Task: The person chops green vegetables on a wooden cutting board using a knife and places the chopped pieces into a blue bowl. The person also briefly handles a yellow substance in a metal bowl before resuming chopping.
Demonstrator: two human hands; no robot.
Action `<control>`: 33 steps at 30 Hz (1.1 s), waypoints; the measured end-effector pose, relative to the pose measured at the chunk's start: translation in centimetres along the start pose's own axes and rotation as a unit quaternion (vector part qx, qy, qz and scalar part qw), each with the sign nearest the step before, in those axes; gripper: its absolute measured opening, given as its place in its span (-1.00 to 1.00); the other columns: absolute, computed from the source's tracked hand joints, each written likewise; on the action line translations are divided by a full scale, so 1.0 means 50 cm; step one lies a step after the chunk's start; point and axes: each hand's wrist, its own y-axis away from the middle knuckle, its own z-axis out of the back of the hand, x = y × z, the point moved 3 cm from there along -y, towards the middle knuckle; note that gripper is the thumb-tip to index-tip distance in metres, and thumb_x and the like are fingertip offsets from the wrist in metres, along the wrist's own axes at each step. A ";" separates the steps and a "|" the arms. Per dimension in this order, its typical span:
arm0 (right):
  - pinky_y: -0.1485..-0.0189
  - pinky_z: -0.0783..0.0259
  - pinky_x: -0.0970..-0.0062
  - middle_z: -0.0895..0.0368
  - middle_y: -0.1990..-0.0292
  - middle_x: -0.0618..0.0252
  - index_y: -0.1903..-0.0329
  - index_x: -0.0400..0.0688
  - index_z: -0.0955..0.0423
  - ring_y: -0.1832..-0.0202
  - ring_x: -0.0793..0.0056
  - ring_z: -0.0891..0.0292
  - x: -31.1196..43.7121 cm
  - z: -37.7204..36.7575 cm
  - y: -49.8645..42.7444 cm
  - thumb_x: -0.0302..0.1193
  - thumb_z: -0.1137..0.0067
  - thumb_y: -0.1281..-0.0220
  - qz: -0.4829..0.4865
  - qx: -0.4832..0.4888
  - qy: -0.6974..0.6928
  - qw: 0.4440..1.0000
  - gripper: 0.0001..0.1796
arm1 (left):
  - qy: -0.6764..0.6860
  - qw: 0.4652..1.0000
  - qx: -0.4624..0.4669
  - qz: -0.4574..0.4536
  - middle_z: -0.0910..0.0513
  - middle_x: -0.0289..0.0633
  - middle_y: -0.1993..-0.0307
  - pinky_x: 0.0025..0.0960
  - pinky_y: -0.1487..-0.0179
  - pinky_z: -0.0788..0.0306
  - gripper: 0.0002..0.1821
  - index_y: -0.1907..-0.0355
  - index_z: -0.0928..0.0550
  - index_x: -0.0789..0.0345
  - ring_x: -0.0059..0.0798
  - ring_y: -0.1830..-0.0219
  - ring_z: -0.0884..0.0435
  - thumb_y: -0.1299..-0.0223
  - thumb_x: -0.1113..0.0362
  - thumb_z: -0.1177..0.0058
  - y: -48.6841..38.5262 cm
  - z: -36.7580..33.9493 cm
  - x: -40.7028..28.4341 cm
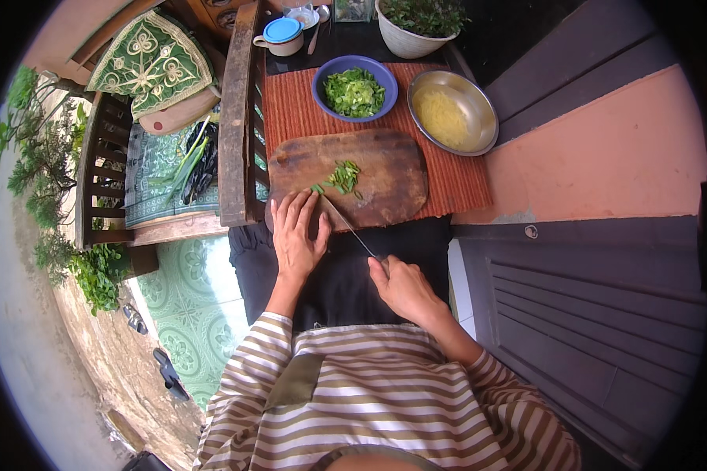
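Note:
On an orange ribbed mat (471, 194) lies a worn wooden cutting board (389, 159). Cut green onion pieces (344, 176) are heaped near its middle. My right hand (409, 288) grips the handle of a kitchen knife (353, 231), its blade slanting up and left over the board's near edge. The tip is beside my left hand (297, 235), whose fingertips rest on the board's left part, touching or very near a bit of green onion. Whether the fingers pinch it cannot be told. Behind the board stand a blue bowl (393, 88) of chopped greens and a steel bowl (492, 132) with pale yellow shreds.
A white planter (415, 44), a lidded cup (283, 38) and a spoon (315, 38) stand at the back. A wooden armrest (238, 129) borders the mat on the left; beyond it whole green onions (191, 162) lie beside black plastic on a bench. A pink wall (601, 147) is at right.

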 end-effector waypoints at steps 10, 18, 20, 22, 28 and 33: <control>0.11 -0.56 -0.16 -0.65 0.36 -0.40 0.25 -0.40 -0.54 0.19 -0.39 -0.64 0.006 -0.011 -0.064 -0.01 0.08 -0.62 0.024 -0.026 -0.005 0.999 -0.38 | -0.005 1.000 -0.009 0.004 -0.65 -0.18 -0.24 0.14 -0.61 -0.03 -0.52 -0.23 -0.65 0.27 -0.13 -0.35 -0.51 -0.24 0.28 -0.27 0.004 0.000 0.002; 0.10 -0.54 -0.15 -0.64 0.39 -0.41 0.24 -0.41 -0.52 0.20 -0.40 -0.63 0.010 -0.009 -0.041 -0.01 0.08 -0.62 0.024 0.003 0.000 1.000 -0.38 | -0.001 1.000 -0.008 0.007 -0.65 -0.18 -0.24 0.13 -0.61 -0.03 -0.51 -0.23 -0.64 0.28 -0.13 -0.35 -0.51 -0.23 0.29 -0.27 0.004 -0.001 0.003; 0.11 -0.54 -0.14 -0.64 0.39 -0.41 0.24 -0.41 -0.52 0.20 -0.41 -0.63 0.012 -0.009 -0.040 -0.01 0.07 -0.62 0.023 0.001 0.003 1.000 -0.38 | -0.001 1.000 -0.008 0.007 -0.65 -0.18 -0.24 0.13 -0.61 -0.03 -0.52 -0.23 -0.64 0.28 -0.12 -0.35 -0.51 -0.22 0.29 -0.28 0.004 0.000 0.003; 0.16 -0.59 -0.14 -0.65 0.39 -0.40 0.25 -0.39 -0.53 0.23 -0.39 -0.65 0.015 -0.008 -0.041 -0.01 0.06 -0.61 0.016 -0.005 0.019 1.000 -0.39 | -0.001 1.000 -0.006 0.009 -0.65 -0.19 -0.24 0.13 -0.61 -0.03 -0.52 -0.22 -0.65 0.29 -0.12 -0.34 -0.51 -0.22 0.29 -0.28 0.003 0.000 0.003; 0.07 -0.57 -0.16 -0.67 0.32 -0.42 0.20 -0.41 -0.53 0.16 -0.43 -0.64 0.039 -0.008 -0.045 0.00 0.07 -0.61 -0.025 0.021 0.030 0.999 -0.39 | 0.007 1.000 -0.008 0.008 -0.66 -0.19 -0.23 0.14 -0.61 -0.04 -0.54 -0.19 -0.66 0.29 -0.10 -0.33 -0.52 -0.21 0.30 -0.28 0.003 0.001 0.004; 0.07 -0.56 -0.18 -0.65 0.33 -0.45 0.19 -0.41 -0.54 0.16 -0.46 -0.63 0.054 0.000 -0.045 0.01 0.07 -0.61 -0.025 0.009 0.038 0.999 -0.38 | -0.003 1.000 -0.007 0.008 -0.66 -0.20 -0.23 0.15 -0.60 -0.05 -0.55 -0.19 -0.67 0.28 -0.09 -0.33 -0.52 -0.22 0.29 -0.28 0.003 0.001 0.002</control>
